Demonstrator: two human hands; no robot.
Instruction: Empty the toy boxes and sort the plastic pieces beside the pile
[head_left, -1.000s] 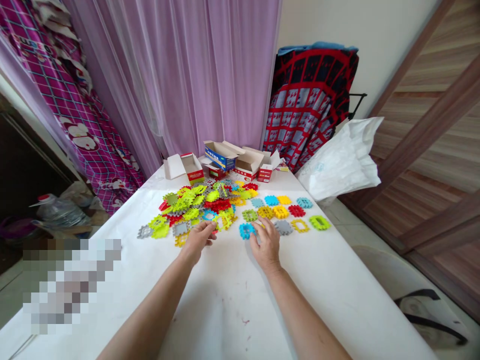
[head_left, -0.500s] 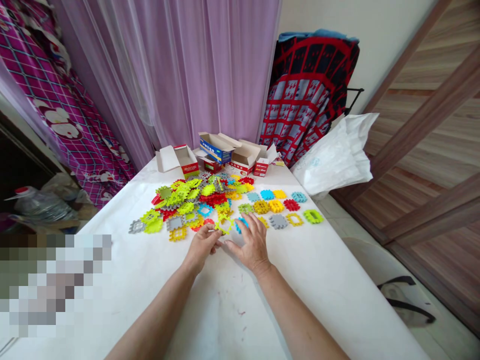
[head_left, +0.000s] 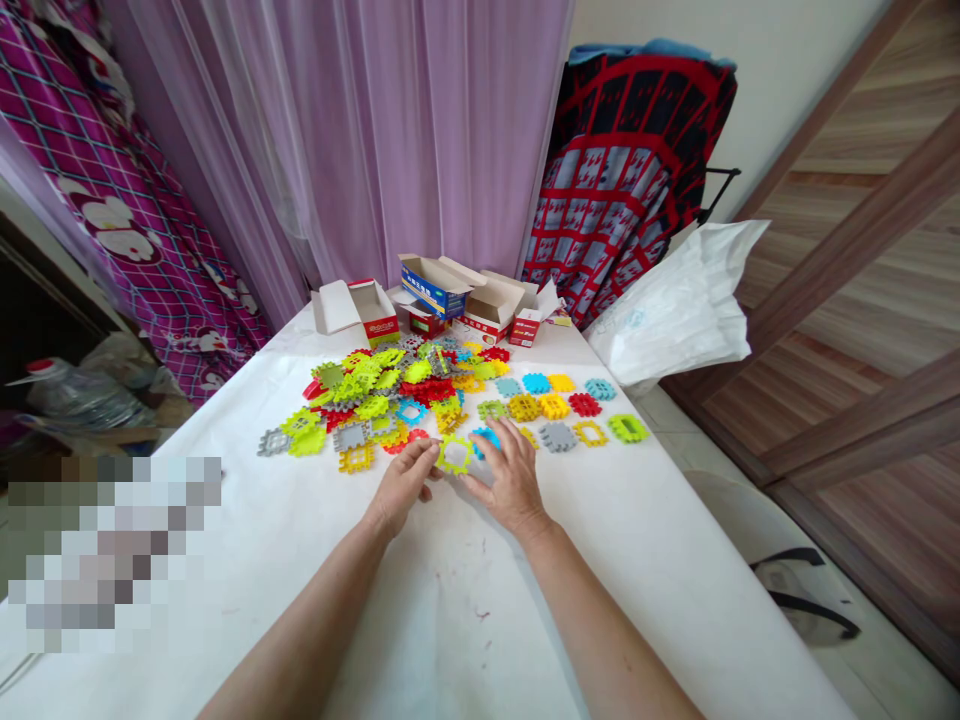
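My left hand (head_left: 406, 484) pinches a lime-green toothed square building piece (head_left: 455, 455) with an open middle by its left edge. Close by on the right, my right hand (head_left: 511, 478) has its thumb and fingers apart. Its fingertips are over a blue toothed piece (head_left: 486, 441), and I cannot tell whether they touch it. Beyond the left hand lies a mixed pile of such pieces (head_left: 367, 385) in green, red, grey and yellow. To the right, single pieces lie in loose rows, among them a yellow frame (head_left: 590, 433), a grey square (head_left: 558, 437) and a green one (head_left: 628, 428).
Open cardboard boxes stand at the table's far end, including a blue box (head_left: 433, 288) and a red one (head_left: 375, 312). A white bag (head_left: 675, 305) leans at the table's right edge (head_left: 705, 500). A purple curtain (head_left: 360, 140) hangs behind.
The lime-green piece shows more fully between my hands, held at its left edge. My right hand has shifted only slightly. The whole view has tilted a little.
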